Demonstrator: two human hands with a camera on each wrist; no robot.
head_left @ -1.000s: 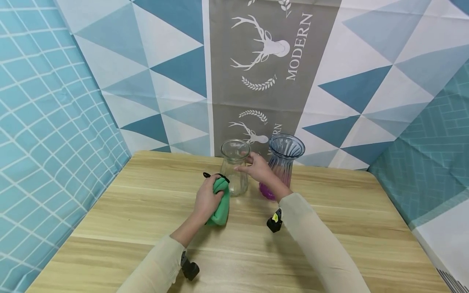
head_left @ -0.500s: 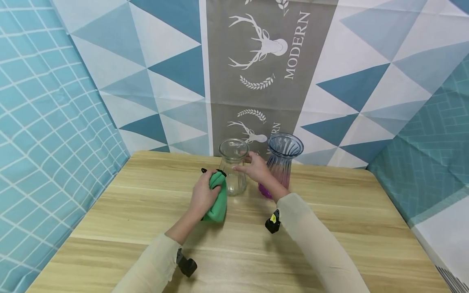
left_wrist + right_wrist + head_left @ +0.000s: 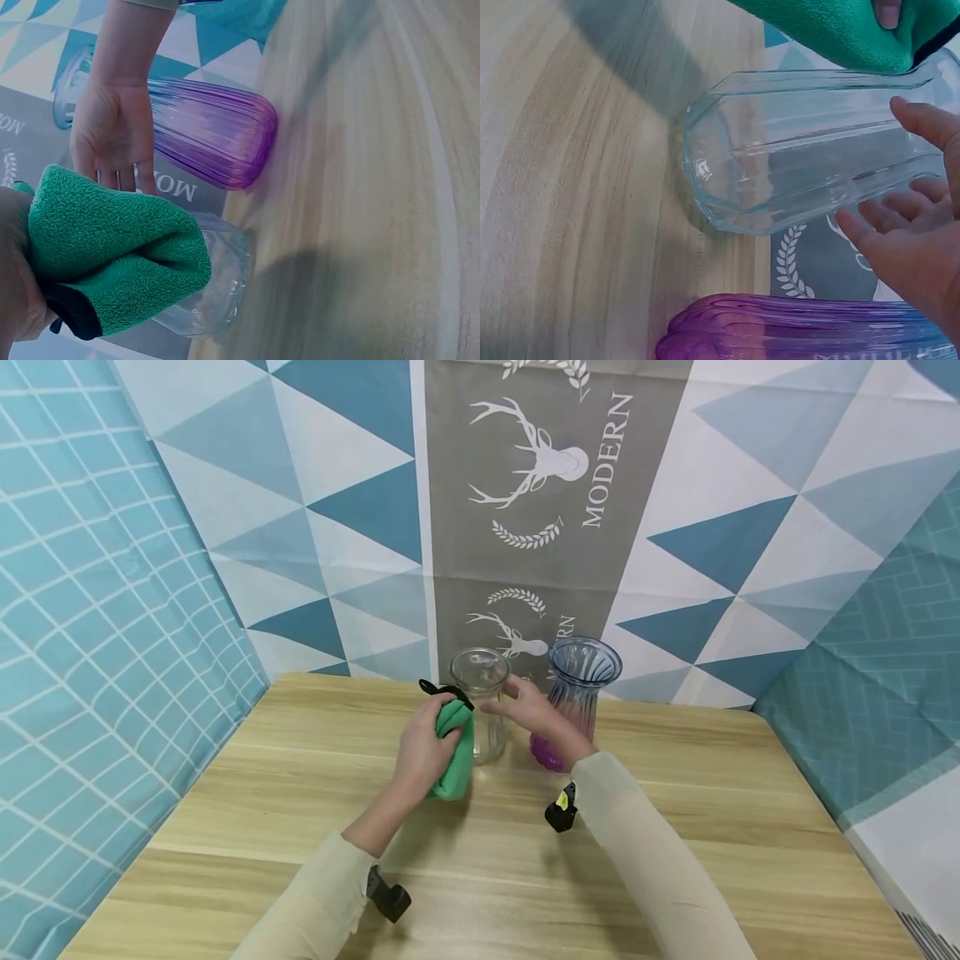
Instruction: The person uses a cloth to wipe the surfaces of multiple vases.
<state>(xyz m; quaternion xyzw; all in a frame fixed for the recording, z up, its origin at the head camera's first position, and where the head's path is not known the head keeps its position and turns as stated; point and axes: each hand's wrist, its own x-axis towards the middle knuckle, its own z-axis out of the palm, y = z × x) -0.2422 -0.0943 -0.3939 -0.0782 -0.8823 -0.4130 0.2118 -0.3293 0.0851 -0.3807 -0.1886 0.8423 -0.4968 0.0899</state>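
Note:
Folded green towel (image 3: 454,764) with a black edge and loop is gripped in my left hand (image 3: 420,752). It overlaps the left side of a clear glass vase (image 3: 780,157) in the head view. The vase stands upright on the table, faceted below with a flared rim. My right hand (image 3: 532,706) holds it near the neck from the right, thumb in front and the other fingers behind, as the right wrist view shows. In the left wrist view the towel (image 3: 112,240) hides the vase's upper part.
Just right of the clear vase stands a ribbed glass vase (image 3: 217,135), blue above and purple below, partly behind my right forearm. The wooden table (image 3: 300,827) ends at a patterned wall covering (image 3: 360,527). Blue tiled cloth (image 3: 112,610) hangs at the left.
My left hand and the towel dip slightly left, then rise up and right, so the towel now covers more of the clear vase. My right hand stays at the vase's neck.

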